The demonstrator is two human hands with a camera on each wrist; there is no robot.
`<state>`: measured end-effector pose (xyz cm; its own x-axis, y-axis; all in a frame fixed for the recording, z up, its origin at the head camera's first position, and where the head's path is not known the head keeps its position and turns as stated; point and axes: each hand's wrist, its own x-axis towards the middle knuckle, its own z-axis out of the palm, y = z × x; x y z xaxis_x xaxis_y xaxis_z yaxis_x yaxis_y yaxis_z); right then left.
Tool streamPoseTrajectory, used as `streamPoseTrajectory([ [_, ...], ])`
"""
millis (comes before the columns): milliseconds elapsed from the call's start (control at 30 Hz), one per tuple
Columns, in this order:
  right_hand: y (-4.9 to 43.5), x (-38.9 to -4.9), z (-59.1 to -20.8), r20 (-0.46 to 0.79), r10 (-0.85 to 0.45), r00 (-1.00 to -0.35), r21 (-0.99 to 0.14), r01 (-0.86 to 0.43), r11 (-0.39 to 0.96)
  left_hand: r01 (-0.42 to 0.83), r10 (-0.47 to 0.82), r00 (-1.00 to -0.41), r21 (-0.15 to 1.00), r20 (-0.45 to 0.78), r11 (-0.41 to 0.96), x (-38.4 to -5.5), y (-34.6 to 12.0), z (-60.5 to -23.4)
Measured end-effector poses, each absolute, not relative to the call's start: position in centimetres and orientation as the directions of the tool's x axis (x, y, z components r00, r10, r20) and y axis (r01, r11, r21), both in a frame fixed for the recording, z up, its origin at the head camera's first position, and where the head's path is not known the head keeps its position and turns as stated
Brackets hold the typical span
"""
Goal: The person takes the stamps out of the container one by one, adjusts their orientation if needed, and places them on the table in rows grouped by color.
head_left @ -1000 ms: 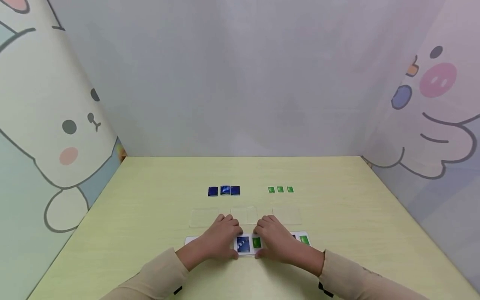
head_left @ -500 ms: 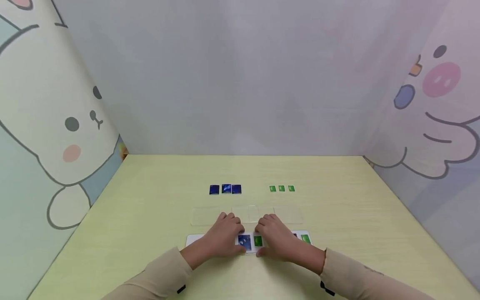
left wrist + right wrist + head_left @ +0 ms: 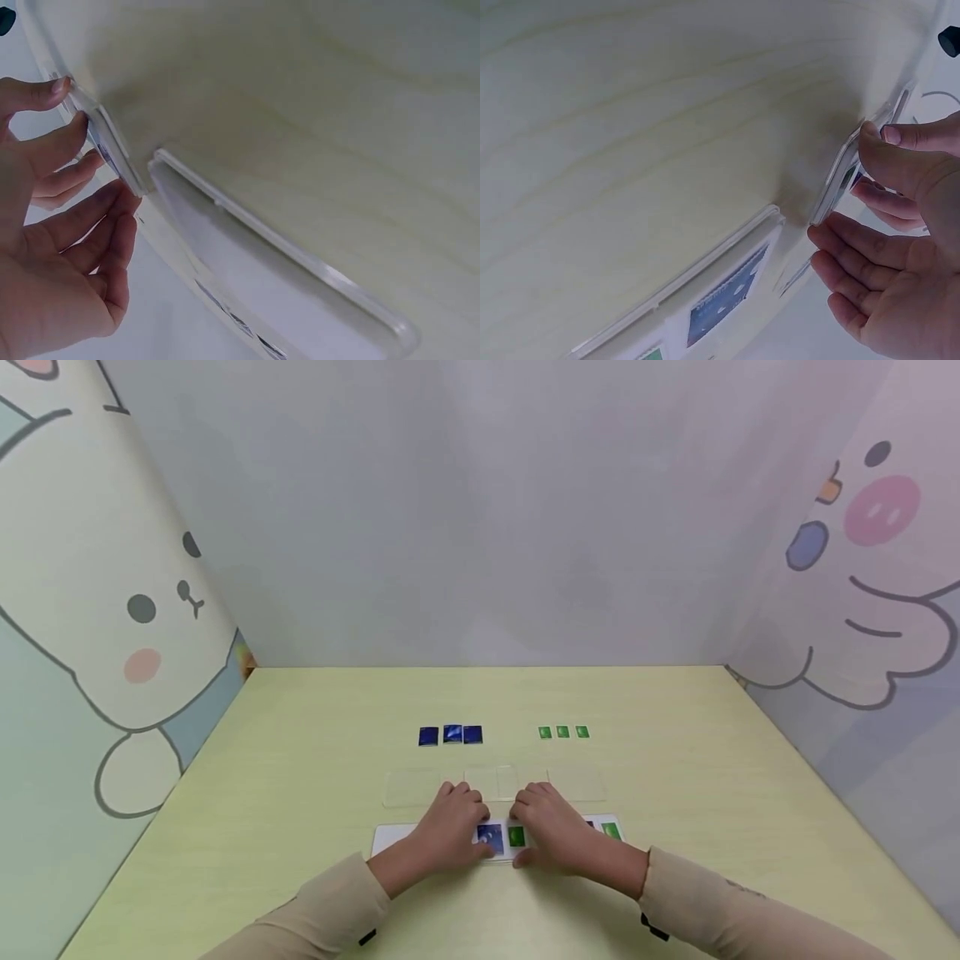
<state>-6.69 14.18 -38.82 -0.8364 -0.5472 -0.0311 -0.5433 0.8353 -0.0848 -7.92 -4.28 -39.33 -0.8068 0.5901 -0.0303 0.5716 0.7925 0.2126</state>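
Note:
A flat white case with a clear rim (image 3: 506, 846) lies in the middle of a row near me, showing a blue picture (image 3: 490, 838) and a smaller green picture (image 3: 517, 837). From the left, my left hand (image 3: 444, 832) grips it, thumb at the near edge and fingers at the far one. My right hand (image 3: 553, 832) holds the other end the same way. Both wrist views show fingertips on its rim, in the left one on the case (image 3: 112, 146), in the right one on the case (image 3: 837, 176). The hands cover both its ends.
To the left lies a plain white case (image 3: 392, 837); to the right is another white case (image 3: 600, 828) with blue and green pictures. Behind them are clear plastic sheets (image 3: 411, 787). Farther back lie three blue squares (image 3: 452, 734) and three small green squares (image 3: 562, 732) on the table (image 3: 315, 727).
My left thumb has shifted right and up onto the case's near edge, closer to the blue picture. The right hand has kept its hold, and the loose squares lie as before.

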Motion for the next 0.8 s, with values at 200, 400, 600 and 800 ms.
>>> streamPoseTrajectory([
  [200, 14.11, -6.70, -38.90, -0.030, -0.547, -0.837, -0.103, -0.542, 0.834, 0.555, 0.576, -0.817, 0.226, -0.034, 0.800, -7.85, -4.41, -39.58],
  [400, 14.11, -6.67, -39.05, -0.030, -0.539, -0.842, -0.122, -0.532, 0.838, 0.548, 0.570, -0.821, 0.233, -0.030, 0.803, -7.76, -4.38, -39.52],
  [600, 14.02, -6.69, -39.00, -0.040, -0.534, -0.845, -0.132, -0.525, 0.841, 0.545, 0.568, -0.822, 0.241, -0.035, 0.803, -7.76, -4.37, -39.65],
  [800, 14.05, -6.80, -39.05, -0.037, -0.550, -0.835, -0.116, -0.543, 0.832, 0.542, 0.569, -0.822, 0.265, -0.031, 0.797, -7.91, -4.41, -39.90],
])
